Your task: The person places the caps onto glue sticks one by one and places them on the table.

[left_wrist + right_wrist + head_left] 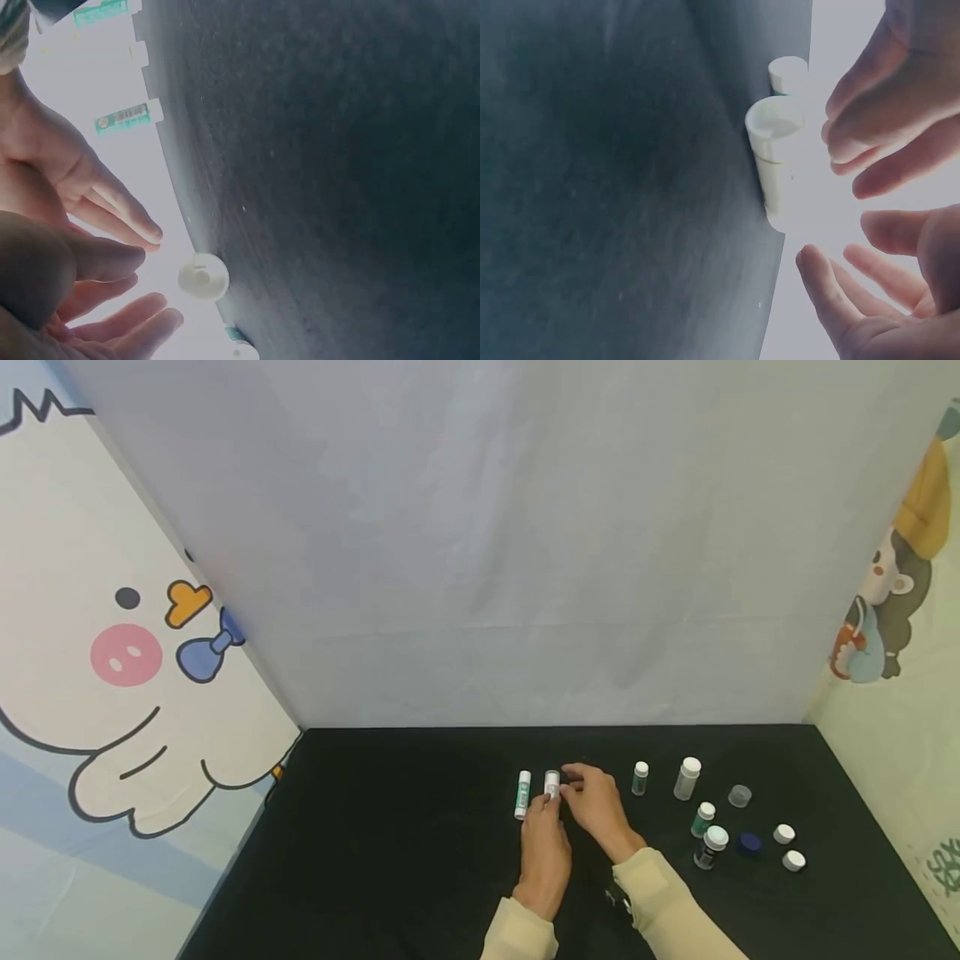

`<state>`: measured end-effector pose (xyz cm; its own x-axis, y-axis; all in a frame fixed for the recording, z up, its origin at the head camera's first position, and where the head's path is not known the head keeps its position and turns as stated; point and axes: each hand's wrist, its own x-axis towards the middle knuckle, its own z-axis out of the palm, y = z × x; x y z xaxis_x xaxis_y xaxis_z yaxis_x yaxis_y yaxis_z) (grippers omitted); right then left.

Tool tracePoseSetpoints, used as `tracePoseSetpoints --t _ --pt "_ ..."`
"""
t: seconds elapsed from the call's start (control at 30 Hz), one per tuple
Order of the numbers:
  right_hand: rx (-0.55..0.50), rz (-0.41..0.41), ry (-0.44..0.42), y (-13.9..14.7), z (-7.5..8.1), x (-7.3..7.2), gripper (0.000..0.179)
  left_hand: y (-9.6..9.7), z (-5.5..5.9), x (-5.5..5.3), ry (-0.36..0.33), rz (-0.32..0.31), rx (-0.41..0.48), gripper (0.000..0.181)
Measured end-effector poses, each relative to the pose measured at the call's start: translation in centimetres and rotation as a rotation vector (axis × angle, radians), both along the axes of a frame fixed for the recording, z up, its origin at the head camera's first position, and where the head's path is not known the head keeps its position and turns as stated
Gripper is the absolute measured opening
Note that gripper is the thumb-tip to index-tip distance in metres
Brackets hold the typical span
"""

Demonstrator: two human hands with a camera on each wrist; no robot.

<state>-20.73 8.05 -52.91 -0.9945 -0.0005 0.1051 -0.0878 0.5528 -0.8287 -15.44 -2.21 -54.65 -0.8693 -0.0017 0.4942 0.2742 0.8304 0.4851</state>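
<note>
A white cylindrical bottle (552, 781) stands upright on the black table, close to both hands. Its round top (203, 277) faces the left wrist camera, and in the right wrist view the white bottle (769, 169) shows a seam below its rim. My left hand (546, 856) is in front of it, fingers reaching toward it and covering its lower part in the head view. To its right is my right hand (597, 802), fingers loosely extended. Both wrist views show the fingertips apart from the bottle. A green-and-white tube (522, 795) is just left of it.
On the right are a small white-capped bottle (640, 778), a larger white-capped bottle (687, 778), a green bottle (702, 819) and a dark bottle (710, 847). Loose caps lie beyond: clear (739, 796), blue (748, 843) and white (783, 833). A grey cloth (525, 568) hangs behind.
</note>
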Motion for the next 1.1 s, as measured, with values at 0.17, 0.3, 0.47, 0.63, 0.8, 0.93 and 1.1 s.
tracePoseSetpoints --t 0.17,0.3,0.47,0.63,0.8,0.93,1.1 --pt "-0.027 -0.003 0.03 1.0 0.5 1.1 0.031 0.2 0.2 0.4 -0.039 -0.008 0.021 0.028" --pt "-0.042 -0.002 0.046 1.6 0.9 2.1 0.03 0.5 0.0 0.7 -0.069 -0.018 0.023 0.03" --pt "-0.069 -0.002 0.064 2.3 1.3 3.5 0.029 1.1 -0.4 1.0 -0.089 -0.026 0.018 0.029" --pt "-0.069 -0.017 0.072 3.0 1.5 4.9 0.027 1.7 -0.3 1.2 -0.065 -0.046 0.019 0.03" --pt "-0.064 -0.033 0.056 3.9 1.8 6.4 0.026 2.4 -0.3 1.6 -0.067 -0.068 0.025 0.031" --pt "-0.064 -0.048 0.033 4.8 1.8 7.4 0.025 2.9 -0.3 2.0 -0.074 -0.088 0.029 0.032" --pt "-0.062 -0.052 -0.003 5.7 1.9 8.4 0.023 3.4 -0.3 2.4 -0.08 -0.11 0.044 0.033"
